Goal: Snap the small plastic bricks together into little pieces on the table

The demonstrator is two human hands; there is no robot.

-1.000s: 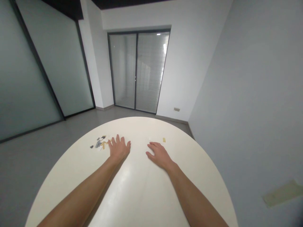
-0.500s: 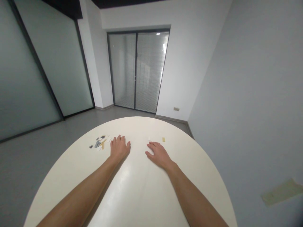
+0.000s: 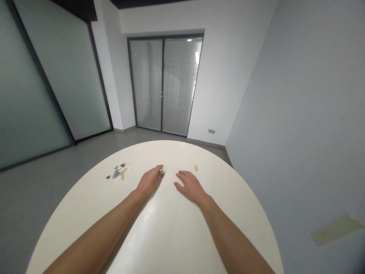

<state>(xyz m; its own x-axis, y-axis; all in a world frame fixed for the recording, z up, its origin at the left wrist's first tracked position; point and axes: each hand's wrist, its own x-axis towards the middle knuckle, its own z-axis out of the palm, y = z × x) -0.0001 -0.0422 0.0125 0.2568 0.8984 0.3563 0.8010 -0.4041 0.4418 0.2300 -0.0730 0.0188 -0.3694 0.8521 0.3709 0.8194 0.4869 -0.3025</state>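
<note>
Left hand (image 3: 149, 180) turns in from the plastic bricks (image 3: 118, 172), fingers (image 3: 161, 174) now curled, any hold unclear, as right hand (image 3: 190, 186) rests open on the round surface (image 3: 171, 236).

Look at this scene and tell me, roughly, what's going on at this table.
One person is at a round white table, bare hands on it. The left hand has its fingers drawn together on a small piece, too small to make out. The right hand lies open on the tabletop, nearest a small white piece and a small tan piece. A scattered group of small grey and tan building pieces lies to the left of the left hand.
</note>
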